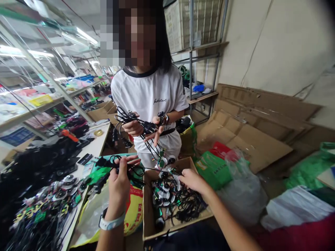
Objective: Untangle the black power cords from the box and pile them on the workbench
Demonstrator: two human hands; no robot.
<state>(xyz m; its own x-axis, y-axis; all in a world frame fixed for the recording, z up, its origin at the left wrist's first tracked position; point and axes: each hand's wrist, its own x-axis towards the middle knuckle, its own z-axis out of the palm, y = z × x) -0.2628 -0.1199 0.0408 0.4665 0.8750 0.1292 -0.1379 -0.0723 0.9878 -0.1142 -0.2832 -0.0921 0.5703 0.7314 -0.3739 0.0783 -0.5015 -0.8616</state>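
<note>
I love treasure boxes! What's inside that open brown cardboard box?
Tangled black cables, small green pieces and round black-and-silver parts lie in the brown cardboard box. The pile covers most of its bottom; anything underneath is hidden.

Cables (137, 170) partly hidden behind the left hand (119, 181). Contact between the right hand (194, 180) and small parts (166, 195) near the cardboard box's (147, 212) far-right corner: not discernible; parts too small to count. Right forearm (222, 216) covers the box's near-right corner. Black items (31, 153) obscure the tabletop's (90, 149) left edge.
</note>
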